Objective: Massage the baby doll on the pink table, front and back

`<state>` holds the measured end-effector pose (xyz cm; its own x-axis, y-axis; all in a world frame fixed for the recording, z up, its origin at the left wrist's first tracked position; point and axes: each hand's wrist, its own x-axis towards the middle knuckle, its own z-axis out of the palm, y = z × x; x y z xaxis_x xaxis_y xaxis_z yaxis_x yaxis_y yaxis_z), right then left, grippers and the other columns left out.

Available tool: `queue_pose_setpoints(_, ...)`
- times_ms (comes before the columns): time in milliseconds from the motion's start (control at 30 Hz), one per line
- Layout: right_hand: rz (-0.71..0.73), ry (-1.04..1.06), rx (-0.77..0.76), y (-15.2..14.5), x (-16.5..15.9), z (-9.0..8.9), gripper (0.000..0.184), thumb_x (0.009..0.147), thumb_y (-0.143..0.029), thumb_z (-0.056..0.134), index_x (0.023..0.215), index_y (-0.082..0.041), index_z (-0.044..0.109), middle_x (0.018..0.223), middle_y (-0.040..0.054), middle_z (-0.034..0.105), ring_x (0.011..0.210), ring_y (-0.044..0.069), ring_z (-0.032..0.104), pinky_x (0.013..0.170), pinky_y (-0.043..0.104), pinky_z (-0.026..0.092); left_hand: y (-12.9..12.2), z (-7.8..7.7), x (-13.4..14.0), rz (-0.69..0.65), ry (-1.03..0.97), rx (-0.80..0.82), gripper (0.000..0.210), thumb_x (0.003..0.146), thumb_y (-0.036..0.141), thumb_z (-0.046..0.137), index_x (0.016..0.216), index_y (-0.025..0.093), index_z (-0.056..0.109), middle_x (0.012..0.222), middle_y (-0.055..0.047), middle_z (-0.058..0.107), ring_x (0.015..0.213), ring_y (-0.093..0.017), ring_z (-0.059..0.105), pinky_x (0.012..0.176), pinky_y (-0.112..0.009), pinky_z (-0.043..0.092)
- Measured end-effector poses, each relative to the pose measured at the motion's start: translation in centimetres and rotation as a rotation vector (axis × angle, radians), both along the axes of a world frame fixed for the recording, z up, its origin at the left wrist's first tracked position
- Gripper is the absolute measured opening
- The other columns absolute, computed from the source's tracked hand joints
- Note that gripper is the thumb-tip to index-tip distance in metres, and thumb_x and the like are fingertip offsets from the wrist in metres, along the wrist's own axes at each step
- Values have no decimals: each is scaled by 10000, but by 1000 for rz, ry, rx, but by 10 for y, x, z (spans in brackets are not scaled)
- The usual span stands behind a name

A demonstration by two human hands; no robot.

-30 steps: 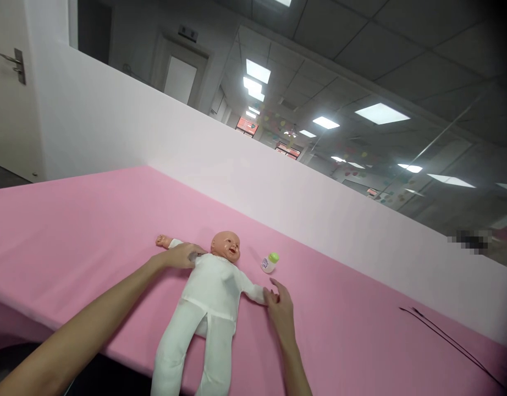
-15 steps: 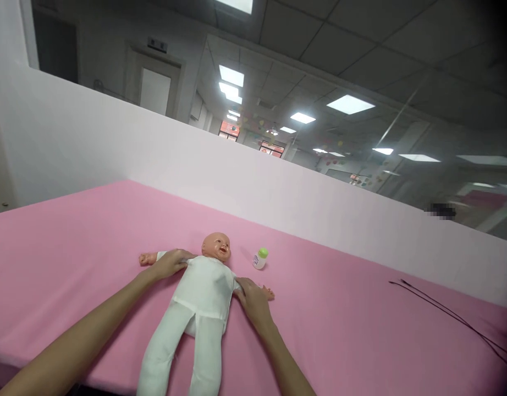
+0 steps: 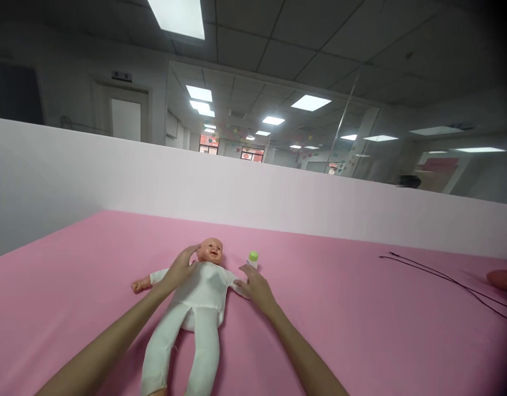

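A baby doll [image 3: 204,289] in a white cloth suit lies on its back on the pink surface, its head away from me. My left hand [image 3: 182,270] is beside its head and shoulder, fingers stretched out along the side of the head. On the other side my right hand [image 3: 257,287] rests over the doll's arm, fingers extended, hiding the doll's hand. Just beyond those fingertips stands a small white bottle [image 3: 253,258] with a green cap, its lower part covered by the hand. Both hands are open.
The pink sheet [image 3: 340,313] covers the wide padded top. A low white wall [image 3: 237,190] runs along the back, with glass above it. Thin black cords [image 3: 435,272] lie at the right, near an orange-red rounded object [image 3: 502,280] at the edge.
My left hand has moved from the doll's shoulder up to its head. My right hand has shifted outward along the doll's arm, nearer the bottle. The view has levelled and turned rightward.
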<state>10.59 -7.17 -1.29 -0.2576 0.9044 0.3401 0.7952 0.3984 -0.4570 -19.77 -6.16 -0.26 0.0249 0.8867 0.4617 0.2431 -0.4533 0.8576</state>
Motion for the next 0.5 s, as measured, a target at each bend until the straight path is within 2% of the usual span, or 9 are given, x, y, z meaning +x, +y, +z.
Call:
queue_pose_setpoints(67, -102, 44, 37, 13, 14, 2, 406, 959, -406, 560, 1303, -209, 646, 1386, 121, 654, 1195, 297, 645, 991, 426, 498, 5, 8, 34, -157, -155, -100, 398, 859, 306, 725, 1246, 212, 709, 1451, -133, 624, 1404, -331, 521, 1233, -467, 332)
queue_pose_setpoints(133, -159, 63, 82, 26, 24, 3, 412, 973, -370, 514, 1318, -181, 636, 1364, 142, 660, 1214, 303, 635, 1034, 452, 491, 14, 14, 72, -322, -364, -325, 404, 901, 416, 726, 1223, 171, 706, 1448, -173, 620, 1384, -327, 548, 1217, -431, 368)
queue_pose_setpoints(200, -185, 61, 126, 39, 30, 3, 450, 970, -328, 491, 1372, -159, 602, 1430, 163, 614, 1323, 316, 566, 1112, 477, 444, 27, 15, 106, -405, -522, -533, 531, 966, 526, 623, 1290, 107, 652, 1479, -235, 577, 1371, -322, 566, 1184, -412, 418)
queue_pose_setpoints(300, -160, 28, 182, 56, 35, -4, 559, 963, -290, 471, 1493, -115, 495, 1602, 186, 453, 1487, 326, 411, 1210, 514, 355, 49, 11, 142, -479, -805, -810, 805, 1021, 671, 350, 1471, 17, 481, 1563, -296, 453, 1436, -303, 501, 1163, -377, 444)
queue_pose_setpoints(400, -53, -36, 176, 71, 41, -13, 612, 957, -267, 459, 1538, -74, 441, 1645, 199, 392, 1541, 318, 347, 1249, 536, 311, 65, 4, 162, -505, -934, -859, 952, 989, 753, 182, 1558, 9, 353, 1603, -297, 386, 1467, -291, 458, 1115, -364, 493)
queue_pose_setpoints(500, 2, -67, 143, 77, 48, -15, 598, 962, -291, 469, 1509, -51, 484, 1625, 216, 419, 1550, 329, 334, 1259, 546, 295, 69, 1, 170, -534, -965, -838, 968, 965, 787, 188, 1569, 48, 346, 1576, -284, 433, 1432, -310, 494, 1057, -403, 544)
